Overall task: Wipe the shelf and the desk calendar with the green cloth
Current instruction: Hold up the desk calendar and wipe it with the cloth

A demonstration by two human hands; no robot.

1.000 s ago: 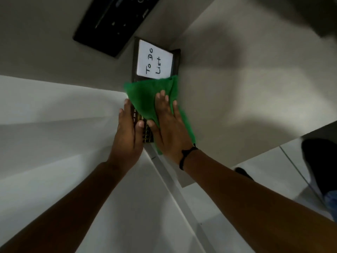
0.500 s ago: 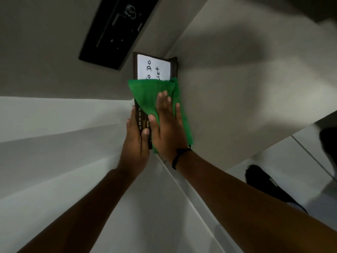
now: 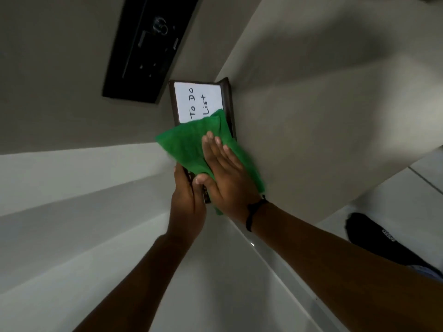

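The desk calendar (image 3: 203,104) is standing in the shelf's (image 3: 311,140) back corner, its white "To Do List" card facing out. The left hand (image 3: 187,200) is clasping its near edge, fingers closed around the dark frame. The right hand (image 3: 223,173) is lying flat, fingers together, pressing the green cloth (image 3: 184,144) onto the calendar's lower face. The cloth appears soft and limp, best driven by the palm. The calendar looks light, stiff and liable to tip; bracing the frame edge seems prudent.

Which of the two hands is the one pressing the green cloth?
The right hand, the one with a dark wristband, lies flat on the cloth. The left hand only grips the calendar edge.
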